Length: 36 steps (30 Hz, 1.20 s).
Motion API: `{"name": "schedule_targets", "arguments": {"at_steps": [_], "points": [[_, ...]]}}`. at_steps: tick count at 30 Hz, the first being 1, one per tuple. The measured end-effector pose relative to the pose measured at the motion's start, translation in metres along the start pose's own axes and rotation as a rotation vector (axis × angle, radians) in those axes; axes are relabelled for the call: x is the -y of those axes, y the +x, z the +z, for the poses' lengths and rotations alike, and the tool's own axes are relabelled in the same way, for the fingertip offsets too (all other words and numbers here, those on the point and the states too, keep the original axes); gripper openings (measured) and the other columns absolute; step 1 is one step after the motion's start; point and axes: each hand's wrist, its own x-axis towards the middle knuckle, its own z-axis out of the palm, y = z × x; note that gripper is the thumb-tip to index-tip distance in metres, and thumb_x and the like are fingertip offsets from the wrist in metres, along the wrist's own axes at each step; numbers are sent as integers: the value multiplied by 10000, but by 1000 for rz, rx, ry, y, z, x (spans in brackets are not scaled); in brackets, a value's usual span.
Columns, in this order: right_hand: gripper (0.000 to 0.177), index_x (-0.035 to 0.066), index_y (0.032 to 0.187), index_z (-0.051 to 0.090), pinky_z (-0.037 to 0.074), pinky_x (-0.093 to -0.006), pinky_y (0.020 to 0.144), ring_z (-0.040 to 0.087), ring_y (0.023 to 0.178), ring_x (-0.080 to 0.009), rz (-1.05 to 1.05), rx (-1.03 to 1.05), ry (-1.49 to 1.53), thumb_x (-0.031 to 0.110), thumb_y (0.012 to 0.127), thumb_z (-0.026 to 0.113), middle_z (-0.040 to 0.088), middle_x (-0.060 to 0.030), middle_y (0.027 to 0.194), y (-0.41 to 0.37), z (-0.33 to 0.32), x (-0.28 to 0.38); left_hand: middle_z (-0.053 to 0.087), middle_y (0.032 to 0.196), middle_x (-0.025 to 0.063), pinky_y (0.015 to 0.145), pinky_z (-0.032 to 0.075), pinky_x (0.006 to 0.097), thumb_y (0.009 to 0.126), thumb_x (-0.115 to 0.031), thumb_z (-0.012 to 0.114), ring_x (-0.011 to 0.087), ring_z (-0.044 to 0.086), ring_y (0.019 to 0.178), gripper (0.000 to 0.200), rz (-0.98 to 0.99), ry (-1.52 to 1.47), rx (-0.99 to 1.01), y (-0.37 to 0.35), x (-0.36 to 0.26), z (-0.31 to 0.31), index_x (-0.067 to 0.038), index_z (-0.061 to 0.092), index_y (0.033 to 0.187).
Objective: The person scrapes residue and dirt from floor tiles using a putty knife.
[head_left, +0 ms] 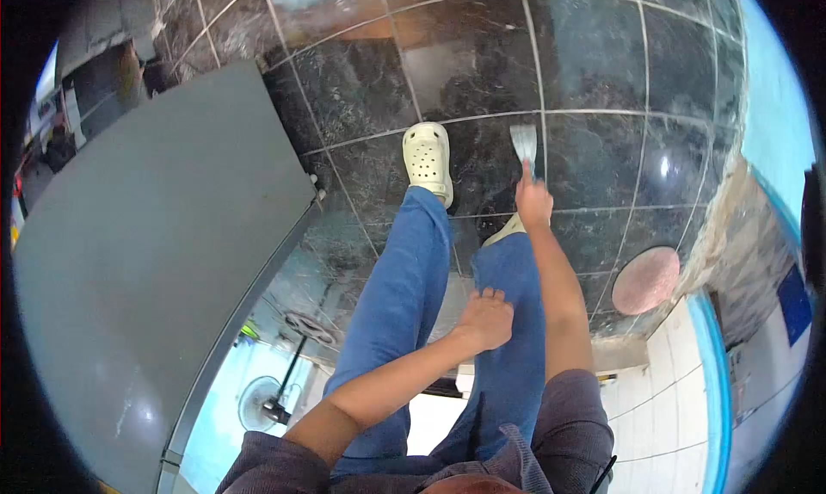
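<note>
My right hand [533, 201] is closed around the handle of a scraper [524, 139], whose wide flat metal blade points away from me over the dark floor tiles [482, 163], close to a grout line. Whether the blade touches the tiles cannot be made out. Resting on the thigh or knee of my jeans [508, 279] is my left hand [489, 319], its fingers curled; no object shows in it.
A large grey panel or cabinet [163, 236] fills the left side. Cream clogs [427, 158] are on my feet. At the right lie a round pinkish disc [647, 280] and a light blue wall [779, 107]. A fan [260, 404] stands at the lower left.
</note>
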Motion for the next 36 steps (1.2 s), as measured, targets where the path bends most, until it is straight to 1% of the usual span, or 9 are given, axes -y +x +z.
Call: {"name": "schedule_targets", "arguments": {"at_steps": [3,8,13,16,19,21,26,33,36], "points": [[463,169,1340,425,523,-437,549,632,599,-326,-52,-191,-12,241,889,501,609,-138,674,83,-56,66,516,1245,194,984,333,469,775,-110,454,329,459,1182,338,-24,-19,-4,-8,15,-14,12,626,1038],[521,150,1388,348,519,-477,635,640,713,-351,-81,30,-23,220,889,479,631,-198,797,104,-79,120,516,1249,187,964,342,459,772,-127,466,322,461,1181,346,-6,-88,-30,-12,14,-32,2,630,1049],[507,214,1391,348,510,-503,685,644,775,-381,-23,199,-138,221,894,446,650,-210,824,76,-66,82,530,1230,186,948,375,463,773,-119,465,329,485,1153,329,-15,-198,-133,-12,27,-47,0,634,1029],[557,73,1381,326,487,-508,746,615,855,-435,175,41,101,306,893,457,637,-258,909,103,-110,81,539,1197,205,928,405,457,780,-106,469,349,511,1110,296,14,-454,-359,5,42,-32,2,631,1002],[603,31,1374,317,457,-516,815,583,935,-460,226,-68,191,332,882,491,609,-299,988,69,-220,113,568,1109,218,905,429,444,791,-90,468,374,536,1051,236,52,-749,-712,4,42,-23,-4,623,947],[652,56,1386,295,465,-521,799,596,923,-447,33,-92,140,387,867,511,623,-284,970,39,-256,100,605,1014,197,817,465,480,781,-151,520,360,572,988,205,9,-797,-895,-14,37,-16,-48,620,927],[348,-2,927,615,464,-512,727,593,844,-447,-235,-123,49,324,810,580,622,-266,845,-59,-334,69,583,1060,163,811,466,473,783,-173,528,349,563,1006,254,12,-587,-987,-130,14,-24,-58,598,999],[407,-49,915,605,465,-480,773,617,861,-416,-176,-166,207,344,810,590,638,-259,882,-184,-424,57,590,1068,144,842,461,468,788,-196,516,320,566,1041,285,-19,-505,-1064,-270,-46,10,-76,604,1031],[350,-63,814,606,464,-428,721,629,766,-307,-172,-205,401,285,786,596,647,-203,796,-202,-428,46,596,1088,148,846,466,467,791,-207,513,322,565,1050,277,-1,-462,-1073,-315,-73,20,-81,614,1016]]}}
